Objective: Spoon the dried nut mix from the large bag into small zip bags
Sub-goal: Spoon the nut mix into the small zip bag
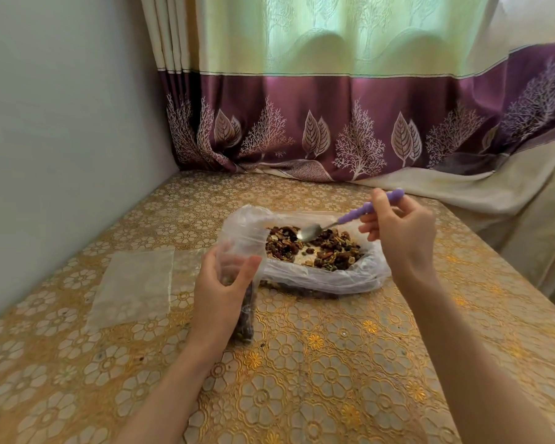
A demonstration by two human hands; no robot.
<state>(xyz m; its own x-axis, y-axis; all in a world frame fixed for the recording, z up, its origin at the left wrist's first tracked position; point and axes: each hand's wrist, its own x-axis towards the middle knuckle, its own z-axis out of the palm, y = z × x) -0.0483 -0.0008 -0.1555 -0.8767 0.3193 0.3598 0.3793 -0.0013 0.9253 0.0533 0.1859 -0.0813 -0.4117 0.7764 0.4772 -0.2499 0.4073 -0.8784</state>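
The large clear bag (327, 277) lies open at the middle of the table, with dried nut mix (330, 248) spread inside. My right hand (401, 232) grips a spoon (343, 219) by its purple handle; the metal bowl rests empty over the mix. My left hand (221, 290) holds a small zip bag (242, 251) upright by its mouth, just left of the large bag. Some nut mix sits in the small bag's bottom, partly hidden by my palm.
A flat pile of empty small zip bags (135, 286) lies left of my left hand on the gold flower-patterned tablecloth (318, 373). A purple and green curtain (334, 123) hangs behind the table, and a wall stands at the left.
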